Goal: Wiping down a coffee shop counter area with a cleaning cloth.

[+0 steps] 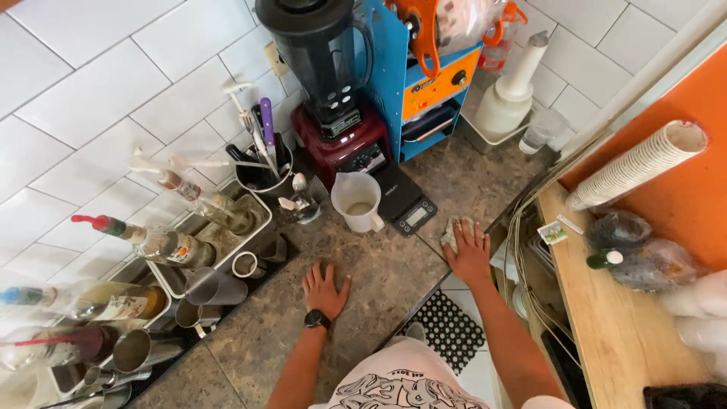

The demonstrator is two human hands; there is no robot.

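My left hand [324,288] lies flat, fingers spread, on the brown stone counter [379,276], with a black watch on the wrist. My right hand [469,250] presses down on a small crumpled cloth [452,228] near the counter's right edge. A white measuring jug [357,201] stands just beyond both hands, beside a black kitchen scale [405,203]. Behind them is a blender with a red base and dark jar [333,91].
Syrup bottles with pourers [163,244] sit in metal trays at the left, with steel jiggers and cups [197,291]. A utensil pot [261,170], a blue sealing machine [424,83], a white pump bottle [507,95], stacked paper cups [636,163], a wooden shelf [621,333].
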